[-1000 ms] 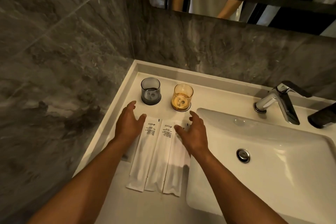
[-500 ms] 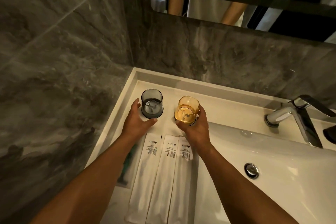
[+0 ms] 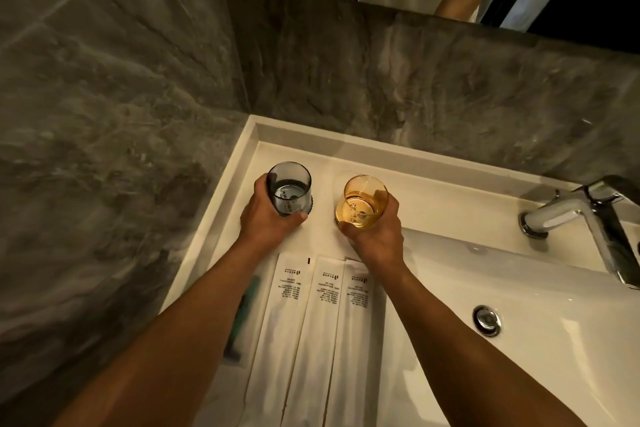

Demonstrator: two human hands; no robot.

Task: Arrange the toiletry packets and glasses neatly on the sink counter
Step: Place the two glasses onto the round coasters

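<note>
Your left hand (image 3: pixel 268 218) is wrapped around the grey glass (image 3: pixel 290 190), fingers behind it and thumb across the front near its base; that grip is closed on the glass. Your right hand (image 3: pixel 375 236) does the same with the amber glass (image 3: pixel 363 202), thumb curled in front, fingers on the far right side, so this grip is closed too. Both glasses stand upright side by side at the back left of the desk (image 3: pixel 322 163), apart from each other (whether their bases touch the surface or sit just off it, I cannot tell).

Nearer to you, three white toiletry packets (image 3: pixel 313 329) lie flat in a row, long sides touching or slightly overlapping, printed ends pointing toward the glasses. A clear packet with something green inside (image 3: pixel 246 315) lies just left of them, partly under your left forearm. The basin (image 3: pixel 519 288) opens to the right of the packets, with the chrome faucet (image 3: pixel 581 215) at its far edge.
</note>
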